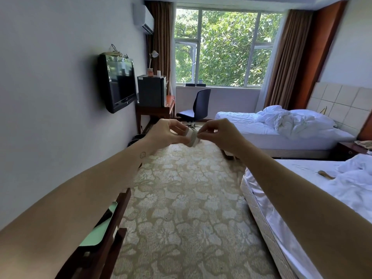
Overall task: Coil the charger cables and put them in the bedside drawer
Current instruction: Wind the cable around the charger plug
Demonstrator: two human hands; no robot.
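Head view: both arms reach out over the patterned carpet [181,208], hands meeting at chest height in mid-room.
Left hand [167,133]: fingers curl round a small white charger block [190,135], thumb under it, pinching it steady.
Right hand [217,135]: thumb and forefinger press together on the cable [194,137] where it crosses the block's near side.
Cable: pale turns lie wrapped around the block; its free end is too small to tell.
Bedside drawer: a dark bedside cabinet [350,150] stands between the two beds, well apart from the hands; whether its drawer is open, I cannot tell.
Risk, loosening: if the right pinch lets go before the end is tucked, the turns likely spring off.
Risk, strain: pulling the last turn too tight could kink the cable at the plug.
Risk, drop: a slip lands the block on the carpet, the coil undone.
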